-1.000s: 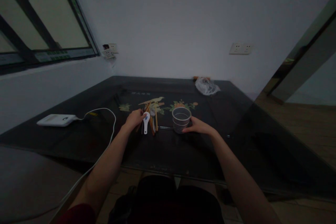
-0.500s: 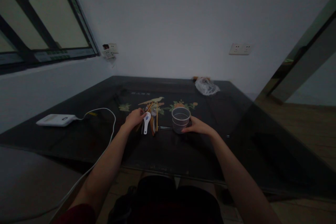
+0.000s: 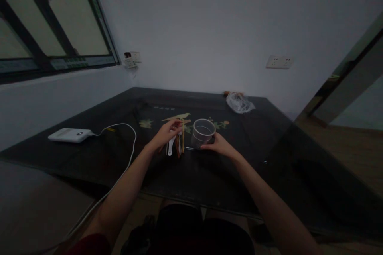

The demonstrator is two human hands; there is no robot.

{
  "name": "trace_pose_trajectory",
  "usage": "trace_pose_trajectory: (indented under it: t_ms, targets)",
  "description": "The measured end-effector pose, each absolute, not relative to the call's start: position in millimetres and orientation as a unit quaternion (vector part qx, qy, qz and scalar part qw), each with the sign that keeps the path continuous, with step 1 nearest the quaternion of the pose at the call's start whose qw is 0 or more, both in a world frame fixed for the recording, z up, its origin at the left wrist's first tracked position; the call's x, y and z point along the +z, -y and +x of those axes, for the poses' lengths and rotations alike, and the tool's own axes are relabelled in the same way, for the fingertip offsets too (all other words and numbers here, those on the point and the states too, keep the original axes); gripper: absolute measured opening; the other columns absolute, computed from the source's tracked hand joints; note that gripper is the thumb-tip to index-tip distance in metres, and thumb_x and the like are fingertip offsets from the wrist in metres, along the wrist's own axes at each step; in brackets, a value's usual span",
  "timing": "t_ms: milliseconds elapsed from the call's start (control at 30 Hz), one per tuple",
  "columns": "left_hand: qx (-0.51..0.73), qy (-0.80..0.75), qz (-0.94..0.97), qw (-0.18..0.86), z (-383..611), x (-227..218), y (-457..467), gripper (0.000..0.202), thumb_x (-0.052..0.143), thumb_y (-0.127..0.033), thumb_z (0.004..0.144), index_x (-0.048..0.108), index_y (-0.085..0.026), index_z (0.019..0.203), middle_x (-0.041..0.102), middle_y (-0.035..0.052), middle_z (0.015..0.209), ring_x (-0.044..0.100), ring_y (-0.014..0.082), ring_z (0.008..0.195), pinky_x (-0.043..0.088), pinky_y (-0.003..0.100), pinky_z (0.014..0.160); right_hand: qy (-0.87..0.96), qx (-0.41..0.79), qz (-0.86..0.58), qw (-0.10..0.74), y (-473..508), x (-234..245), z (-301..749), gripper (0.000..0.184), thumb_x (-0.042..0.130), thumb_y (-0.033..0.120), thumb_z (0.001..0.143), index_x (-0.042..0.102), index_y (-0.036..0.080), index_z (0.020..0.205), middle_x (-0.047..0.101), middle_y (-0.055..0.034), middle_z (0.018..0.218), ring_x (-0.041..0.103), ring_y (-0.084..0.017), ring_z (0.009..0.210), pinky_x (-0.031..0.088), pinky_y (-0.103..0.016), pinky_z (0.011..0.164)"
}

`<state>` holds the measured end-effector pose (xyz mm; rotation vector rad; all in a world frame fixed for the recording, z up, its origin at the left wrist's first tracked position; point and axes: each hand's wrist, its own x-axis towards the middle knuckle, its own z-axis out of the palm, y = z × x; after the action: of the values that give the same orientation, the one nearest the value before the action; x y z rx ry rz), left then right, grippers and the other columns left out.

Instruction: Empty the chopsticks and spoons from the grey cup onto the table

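Observation:
A clear plastic cup [image 3: 203, 132] is tipped toward the left on the dark glass table [image 3: 89, 155], and my right hand [image 3: 218, 146] holds its side. My left hand [image 3: 165, 134] rests on a bundle of wooden chopsticks [image 3: 182, 140] and a white spoon [image 3: 170, 146] lying just left of the cup. Its fingers curl around the upper ends of the chopsticks. The bundle's far ends are close to the cup's mouth.
A white box-shaped device [image 3: 71, 135] with a white cable [image 3: 128, 151] sits at the table's left. A crumpled clear plastic bag [image 3: 239, 102] lies at the far edge near the wall. Wall sockets [image 3: 279, 61] and a window [image 3: 44, 28] border the table.
The cup has tilted toward the left and shifted closer to the utensils. My left hand has moved over the chopsticks' upper ends. The view has shifted slightly.

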<state>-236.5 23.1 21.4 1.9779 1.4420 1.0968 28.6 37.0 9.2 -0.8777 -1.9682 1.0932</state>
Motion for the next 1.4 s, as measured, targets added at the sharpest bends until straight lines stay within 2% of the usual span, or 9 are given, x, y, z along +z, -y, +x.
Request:
trace_pose_trajectory:
  t_ms: [100,200,433,700,867,1000,1100,1233,1400]
  targets:
    - [0.383,-0.451,0.74,0.319,-231,27,-15,0.062,0.064,-0.027,0.076,0.041,-0.022,0.133,0.051,0.0126,0.131,0.052,0.0229,0.116,0.047,0.037,0.093,0.763,0.406,-0.321,0.388,-44,23,-1,0.072,0.079,0.034,0.06,0.05,0.018,0.123,0.057,-0.011,0.123,0.052,-0.026,0.116,0.035,-0.044,0.105]
    - [0.405,-0.418,0.743,0.331,-236,30,-15,0.079,0.069,-0.027,0.069,0.032,-0.021,0.138,0.043,0.0152,0.138,0.049,0.0251,0.121,0.044,0.038,0.097,0.742,0.411,-0.34,0.406,-56,31,-40,0.07,0.078,0.033,0.062,0.048,0.019,0.123,0.059,-0.0113,0.118,0.054,-0.027,0.112,0.038,-0.046,0.1]
    - [0.525,-0.524,0.651,0.162,-270,23,-39,0.07,0.071,-0.017,0.058,0.044,-0.012,0.123,0.053,0.0144,0.126,0.051,0.0264,0.117,0.039,0.041,0.101,0.72,0.433,-0.334,0.427,-86,30,-134,0.077,0.08,0.023,0.055,0.043,0.018,0.122,0.057,-0.011,0.12,0.054,-0.026,0.111,0.041,-0.043,0.098]
    - [0.49,-0.653,0.561,0.136,-303,19,-36,0.059,0.072,-0.02,0.059,0.046,-0.012,0.111,0.061,0.0131,0.114,0.059,0.0263,0.105,0.047,0.037,0.089,0.712,0.458,-0.357,0.394,-87,24,-174,0.078,0.078,0.023,0.06,0.039,0.017,0.127,0.053,-0.0125,0.125,0.052,-0.024,0.115,0.041,-0.038,0.098]
    - [0.488,-0.679,0.529,0.145,-322,-5,-34,0.064,0.079,-0.031,0.056,0.046,-0.013,0.109,0.062,0.0137,0.112,0.06,0.0262,0.105,0.047,0.036,0.088,0.708,0.428,-0.365,0.427,-80,12,-150,0.061,0.071,0.026,0.069,0.045,0.019,0.124,0.057,-0.0098,0.116,0.056,-0.022,0.105,0.045,-0.038,0.092]
    - [0.497,-0.691,0.504,0.147,-332,-20,-38,0.066,0.08,-0.032,0.054,0.047,-0.014,0.109,0.06,0.0151,0.116,0.058,0.0269,0.109,0.046,0.038,0.092,0.733,0.394,-0.322,0.451,-71,7,-103,0.032,0.064,0.027,0.075,0.058,0.018,0.106,0.062,-0.0073,0.103,0.059,-0.019,0.092,0.047,-0.036,0.085]
    - [0.489,-0.708,0.49,0.139,-331,-20,-39,0.064,0.081,-0.031,0.054,0.048,-0.014,0.106,0.06,0.0152,0.116,0.058,0.0276,0.109,0.045,0.039,0.092,0.752,0.371,-0.317,0.443,-61,5,-54,0.021,0.061,0.027,0.077,0.062,0.018,0.095,0.064,-0.0066,0.097,0.06,-0.018,0.088,0.047,-0.034,0.082]
    - [0.474,-0.72,0.488,0.141,-327,-20,-39,0.064,0.081,-0.031,0.054,0.048,-0.014,0.106,0.06,0.0165,0.117,0.058,0.0284,0.11,0.045,0.039,0.093,0.738,0.351,-0.382,0.432,-46,-3,16,0.021,0.059,0.032,0.077,0.064,0.018,0.092,0.067,-0.0062,0.093,0.061,-0.019,0.084,0.047,-0.031,0.074]
    - [0.465,-0.718,0.493,0.16,-330,-27,-41,0.069,0.082,-0.031,0.051,0.048,-0.013,0.108,0.058,0.0187,0.121,0.055,0.0303,0.115,0.043,0.04,0.096,0.712,0.333,-0.44,0.434,-35,-22,77,0.024,0.057,0.036,0.075,0.065,0.017,0.087,0.067,-0.006,0.085,0.061,-0.019,0.079,0.046,-0.031,0.072]
